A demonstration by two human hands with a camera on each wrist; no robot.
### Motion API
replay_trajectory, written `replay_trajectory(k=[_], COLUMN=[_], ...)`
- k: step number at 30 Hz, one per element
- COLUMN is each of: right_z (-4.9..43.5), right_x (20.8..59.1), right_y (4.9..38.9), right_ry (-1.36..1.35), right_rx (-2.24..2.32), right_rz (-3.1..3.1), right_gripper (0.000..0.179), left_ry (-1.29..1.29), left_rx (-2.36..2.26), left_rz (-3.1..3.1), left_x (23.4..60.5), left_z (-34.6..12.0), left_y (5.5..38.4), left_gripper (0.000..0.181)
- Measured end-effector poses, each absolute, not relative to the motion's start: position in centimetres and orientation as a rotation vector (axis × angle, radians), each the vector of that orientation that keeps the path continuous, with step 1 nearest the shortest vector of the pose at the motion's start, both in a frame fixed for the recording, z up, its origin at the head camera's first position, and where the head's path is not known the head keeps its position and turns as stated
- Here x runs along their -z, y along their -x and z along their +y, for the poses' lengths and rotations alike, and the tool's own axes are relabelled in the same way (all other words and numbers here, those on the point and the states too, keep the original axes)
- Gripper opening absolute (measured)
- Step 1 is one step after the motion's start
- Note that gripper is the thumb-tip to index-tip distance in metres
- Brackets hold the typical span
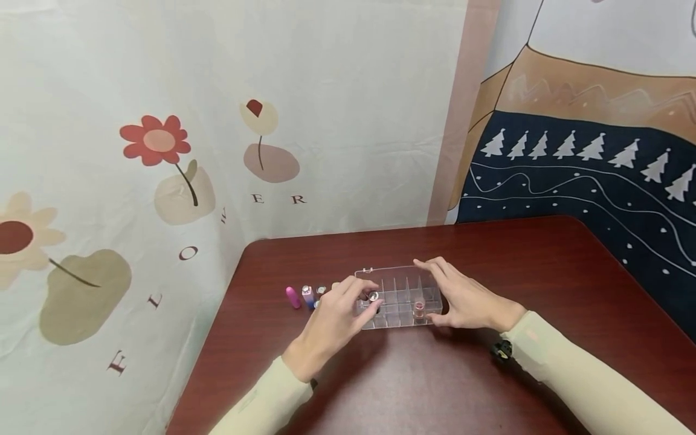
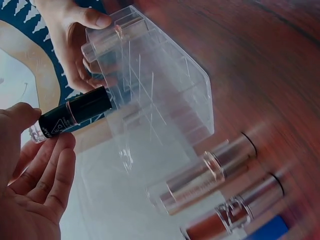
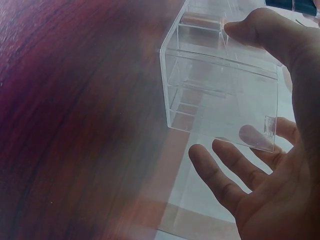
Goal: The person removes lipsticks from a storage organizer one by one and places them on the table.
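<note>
My left hand (image 1: 333, 311) pinches a dark lipstick tube (image 2: 75, 114) with a clear end between thumb and fingers, over the left part of a clear divided organizer (image 1: 403, 314). In the left wrist view, the tube's dark end points at the organizer's wall. At the organizer's right end, my right hand (image 1: 470, 299) holds it, with the thumb at the front edge and fingers round the back. One lipstick tube (image 1: 418, 310) stands in a front compartment near that thumb. In the right wrist view, a fingertip (image 3: 252, 136) shows through the clear wall.
Left of the organizer on the brown table (image 1: 435, 380) stand a pink tube (image 1: 293, 297), a pink-and-blue tube (image 1: 308, 297) and other cosmetics, partly behind my left hand. Two clear-capped tubes show close up, one pale (image 2: 200, 180), one reddish-brown (image 2: 207, 227). A printed cloth (image 1: 348, 121) hangs behind.
</note>
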State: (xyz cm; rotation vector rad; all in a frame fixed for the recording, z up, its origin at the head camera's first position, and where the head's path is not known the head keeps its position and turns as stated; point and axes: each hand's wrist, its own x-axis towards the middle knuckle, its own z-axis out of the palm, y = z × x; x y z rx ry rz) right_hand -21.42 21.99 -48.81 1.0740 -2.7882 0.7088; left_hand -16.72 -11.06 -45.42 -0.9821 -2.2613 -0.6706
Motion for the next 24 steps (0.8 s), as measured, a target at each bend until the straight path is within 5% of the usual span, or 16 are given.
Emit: replay_trajectory(k=[24], right_z=[21.9], right_x=[48.8], right_y=[21.3], right_ry=[-1.064], right_rx=[-0.714], right_rz=[-2.809], right_gripper=[0.124], left_ry=[0.964], left_rx=[0.706], left_rz=[-2.156], left_x=[45.7], left_z=[-15.6], left_y=[15.1], left_gripper=[0.037])
